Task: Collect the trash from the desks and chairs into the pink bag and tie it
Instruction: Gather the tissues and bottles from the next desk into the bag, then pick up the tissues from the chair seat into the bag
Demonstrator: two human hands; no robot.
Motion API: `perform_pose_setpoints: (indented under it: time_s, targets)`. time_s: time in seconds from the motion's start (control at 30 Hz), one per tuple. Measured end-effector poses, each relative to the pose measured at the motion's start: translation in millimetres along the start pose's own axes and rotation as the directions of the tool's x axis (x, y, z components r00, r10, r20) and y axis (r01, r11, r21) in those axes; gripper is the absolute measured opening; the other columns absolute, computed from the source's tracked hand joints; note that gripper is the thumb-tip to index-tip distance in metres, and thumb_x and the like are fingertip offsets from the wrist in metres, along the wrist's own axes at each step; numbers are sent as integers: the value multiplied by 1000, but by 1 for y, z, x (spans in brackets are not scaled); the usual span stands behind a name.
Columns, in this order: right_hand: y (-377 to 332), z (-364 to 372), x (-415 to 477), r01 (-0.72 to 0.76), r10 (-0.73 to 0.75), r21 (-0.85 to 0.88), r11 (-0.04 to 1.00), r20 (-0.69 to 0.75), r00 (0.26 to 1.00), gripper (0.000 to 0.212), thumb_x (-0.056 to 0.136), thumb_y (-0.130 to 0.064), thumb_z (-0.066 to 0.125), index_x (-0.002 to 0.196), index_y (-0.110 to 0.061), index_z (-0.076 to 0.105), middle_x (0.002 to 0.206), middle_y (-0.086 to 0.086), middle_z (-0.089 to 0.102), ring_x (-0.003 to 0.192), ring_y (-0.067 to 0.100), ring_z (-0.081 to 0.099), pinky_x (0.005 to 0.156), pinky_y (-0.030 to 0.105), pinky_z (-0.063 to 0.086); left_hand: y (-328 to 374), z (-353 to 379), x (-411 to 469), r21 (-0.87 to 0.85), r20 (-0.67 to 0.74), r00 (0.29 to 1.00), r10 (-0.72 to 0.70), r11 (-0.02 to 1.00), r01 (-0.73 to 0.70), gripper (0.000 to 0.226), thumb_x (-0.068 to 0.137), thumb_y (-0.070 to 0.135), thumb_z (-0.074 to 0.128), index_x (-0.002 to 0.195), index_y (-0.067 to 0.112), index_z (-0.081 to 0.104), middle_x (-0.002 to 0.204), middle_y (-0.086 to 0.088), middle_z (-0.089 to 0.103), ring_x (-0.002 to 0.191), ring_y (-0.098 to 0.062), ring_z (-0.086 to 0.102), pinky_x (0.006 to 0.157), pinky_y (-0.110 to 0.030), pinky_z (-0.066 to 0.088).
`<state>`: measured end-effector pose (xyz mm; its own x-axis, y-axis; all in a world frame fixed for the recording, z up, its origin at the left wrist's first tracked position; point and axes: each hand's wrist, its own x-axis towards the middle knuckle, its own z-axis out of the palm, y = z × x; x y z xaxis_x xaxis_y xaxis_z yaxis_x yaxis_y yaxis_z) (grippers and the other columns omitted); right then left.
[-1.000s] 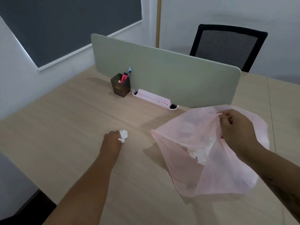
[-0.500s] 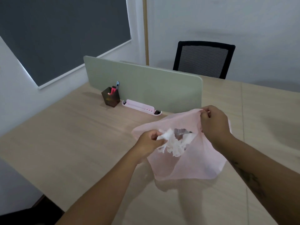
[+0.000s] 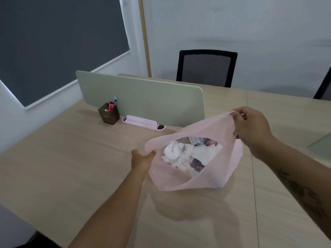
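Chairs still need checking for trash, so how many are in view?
2: one black mesh chair behind the desk divider, another cut off at the right edge. Their seats are hidden.

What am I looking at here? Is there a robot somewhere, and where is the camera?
No robot: a person is working with bare hands. The single picture comes from a wide-angle camera worn on their head, looking forward and down, so you see both forearms reaching out.

The left hand and the right hand each grip the rim of a pink bag, holding its mouth open above the desk. Inside lie crumpled white tissues and other trash I cannot identify.

On the desk stand a dark pen holder and a pink tray, both against a pale green divider. A black mesh chair stands beyond.
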<state>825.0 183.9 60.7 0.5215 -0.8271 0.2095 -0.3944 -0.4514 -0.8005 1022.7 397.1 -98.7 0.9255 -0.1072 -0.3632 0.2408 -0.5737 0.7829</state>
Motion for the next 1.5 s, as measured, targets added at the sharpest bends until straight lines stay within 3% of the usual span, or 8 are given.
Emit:
perform_pose_setpoints:
  time_s: [0.1,0.3,0.43,0.6,0.87,1.0,1.3,1.5]
  targets:
    - [-6,-39,22,180,-191,-262,948,-18,981,22,99,-17,47,103,-13,68,95,7,66,91,34,61,76,33,43,21,-6,23,-7,44,994,96,995,-96,30,78,31,59,92,6,69,97,-18,73,95,-39,70,79,-51,57]
    - [17,-85,34,79,-74,-465,882,28,997,27,94,-8,38,95,-22,61,111,18,64,89,35,57,82,39,47,135,-18,-32,138,32,860,510,850,-509,32,103,16,39,113,-4,62,115,-24,64,109,-38,59,87,-39,43]
    - [12,-122,37,91,-165,-349,933,-187,969,27,97,-9,36,101,-17,61,98,11,59,86,32,52,74,38,43,159,-46,-36,210,-113,825,553,825,-525,31,102,15,41,112,-2,64,115,-26,64,106,-41,60,87,-42,46]
    - [24,-143,12,108,-111,-272,956,2,994,26,96,-8,38,94,-15,62,98,11,61,77,38,63,75,48,57,131,-46,-89,379,-42,822,567,771,-512,35,103,22,40,112,0,65,117,-24,65,108,-40,59,88,-41,47]
    - [35,-116,-33,95,-91,-17,995,157,983,26,101,-15,37,97,-11,62,104,10,57,78,29,57,57,33,54,15,-91,-149,467,-106,893,437,815,-344,35,98,40,54,93,7,64,98,-14,67,95,-32,61,73,-34,44]
    - [14,-87,-60,158,-151,-9,987,246,957,26,102,-15,35,95,-12,60,100,11,59,69,27,59,62,41,58,-46,-127,-186,536,10,977,214,823,-186,50,91,61,53,111,16,61,110,-5,61,105,-28,59,80,-31,44]
    - [-38,-19,-124,369,-338,-10,929,380,861,26,102,-17,37,99,-6,61,97,17,60,75,41,64,73,48,56,-172,-189,-255,882,87,969,-231,471,33,72,89,71,37,140,22,52,146,-4,49,128,-27,49,106,-42,40]
    - [-47,16,-166,419,-367,-39,907,413,833,25,100,-13,37,95,-9,60,93,12,59,81,39,62,74,40,51,-201,-207,-270,974,25,969,-245,226,32,70,86,69,32,139,29,54,149,-3,47,138,-31,32,110,-46,26]
